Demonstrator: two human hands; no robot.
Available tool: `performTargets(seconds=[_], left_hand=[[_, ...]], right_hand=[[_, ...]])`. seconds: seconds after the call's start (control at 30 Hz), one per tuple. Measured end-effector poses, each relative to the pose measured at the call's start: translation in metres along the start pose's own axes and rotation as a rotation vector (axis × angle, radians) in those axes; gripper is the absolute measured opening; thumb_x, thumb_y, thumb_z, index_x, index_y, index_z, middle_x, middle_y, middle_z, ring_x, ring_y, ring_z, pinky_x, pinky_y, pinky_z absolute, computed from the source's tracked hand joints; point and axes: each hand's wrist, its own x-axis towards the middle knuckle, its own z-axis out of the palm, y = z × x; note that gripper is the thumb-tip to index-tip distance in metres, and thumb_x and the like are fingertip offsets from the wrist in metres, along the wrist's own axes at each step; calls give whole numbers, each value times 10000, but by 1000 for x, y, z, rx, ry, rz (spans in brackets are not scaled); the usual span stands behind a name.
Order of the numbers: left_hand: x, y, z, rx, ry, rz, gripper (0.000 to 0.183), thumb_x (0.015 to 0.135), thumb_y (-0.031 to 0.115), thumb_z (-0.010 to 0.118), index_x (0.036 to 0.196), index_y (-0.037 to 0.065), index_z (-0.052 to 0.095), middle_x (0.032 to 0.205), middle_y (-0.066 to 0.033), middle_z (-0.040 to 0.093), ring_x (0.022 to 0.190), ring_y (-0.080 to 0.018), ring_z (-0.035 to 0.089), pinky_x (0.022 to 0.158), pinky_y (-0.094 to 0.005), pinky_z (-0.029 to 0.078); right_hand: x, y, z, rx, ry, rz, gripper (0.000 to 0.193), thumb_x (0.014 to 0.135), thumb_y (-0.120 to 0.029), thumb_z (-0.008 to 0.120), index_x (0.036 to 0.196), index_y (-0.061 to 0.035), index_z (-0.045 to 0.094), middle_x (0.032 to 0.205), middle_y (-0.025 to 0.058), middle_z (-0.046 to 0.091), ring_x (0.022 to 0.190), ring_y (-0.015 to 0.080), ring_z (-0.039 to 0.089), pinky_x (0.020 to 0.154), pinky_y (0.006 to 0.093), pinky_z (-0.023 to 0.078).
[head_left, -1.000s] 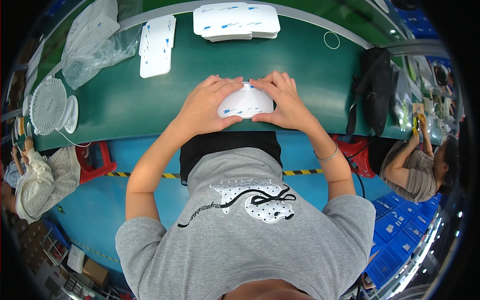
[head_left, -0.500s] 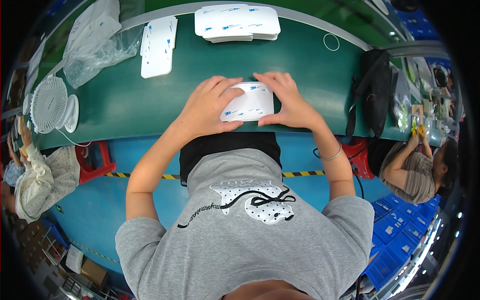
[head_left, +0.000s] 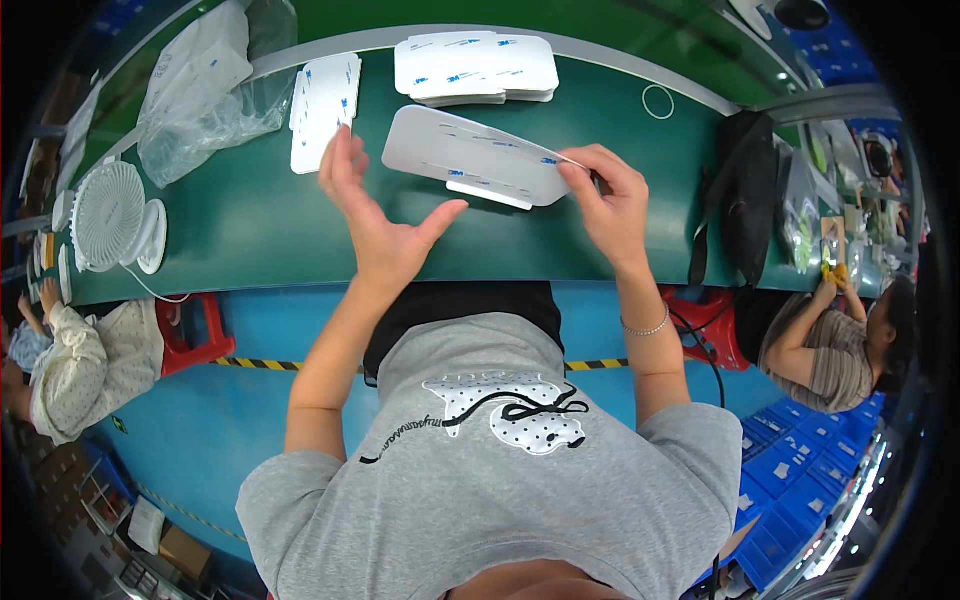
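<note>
A long white rounded-corner panel with small blue print (head_left: 475, 152) is raised at a tilt over the table. My right hand (head_left: 612, 195) pinches its right end between thumb and fingers. Below the panel's lower edge pokes a white strip (head_left: 492, 195); whether it belongs to the panel or lies under it I cannot tell. My left hand (head_left: 385, 225) is open, thumb spread from the fingers, apart from the panel's left end. Its fingertips come in front of the near end of a small pile of similar white panels (head_left: 325, 105).
A taller stack of white panels (head_left: 475, 65) stands at the green table's (head_left: 250, 225) far edge. Clear plastic bags (head_left: 205, 120) and a white fan (head_left: 110, 215) are at left. A black bag (head_left: 745, 195) lies at right, a thin white ring (head_left: 658, 101) far right. Co-workers sit on both sides.
Both hands were around a white piece near the table's front edge. Now my right hand holds a long panel up at a tilt, while my left hand has opened and moved left.
</note>
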Motion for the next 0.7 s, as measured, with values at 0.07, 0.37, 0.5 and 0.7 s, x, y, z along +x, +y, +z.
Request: performTargets(seconds=[0.07, 0.37, 0.5, 0.7], left_hand=[[-10, 1, 9, -126, 17, -67, 930, 623, 325, 861, 1328, -10, 355, 1382, -180, 323, 1234, -279, 377, 970, -425, 380], [-10, 17, 20, -524, -204, -296, 158, 883, 31, 604, 1029, -26, 625, 966, -112, 659, 909, -188, 643, 815, -268, 494], [-9, 16, 17, -475, -193, -238, 146, 877, 36, 615, 1007, -25, 639, 944, -107, 663, 903, -196, 650, 794, -264, 500], [-1, 12, 3, -181, -224, -140, 105, 795, 41, 691, 873, -25, 669, 831, -99, 675, 740, -167, 641, 668, -249, 488]], right_hand=[[-4, 1, 3, 46, 130, -98, 76, 814, -60, 670, 864, -9, 694, 750, 54, 638, 629, 100, 527, 556, 231, 409], [-2, 3, 7, -72, 228, -544, 128, 719, -34, 709, 845, -53, 698, 754, 43, 652, 678, 193, 575, 623, 287, 454], [-1, 4, 6, -110, 227, -602, 178, 681, -25, 719, 855, -55, 698, 772, 42, 652, 685, 194, 572, 621, 290, 456], [-3, -9, 9, -234, 210, -442, 239, 686, -7, 723, 920, -50, 706, 780, 50, 652, 706, 203, 570, 642, 278, 455]])
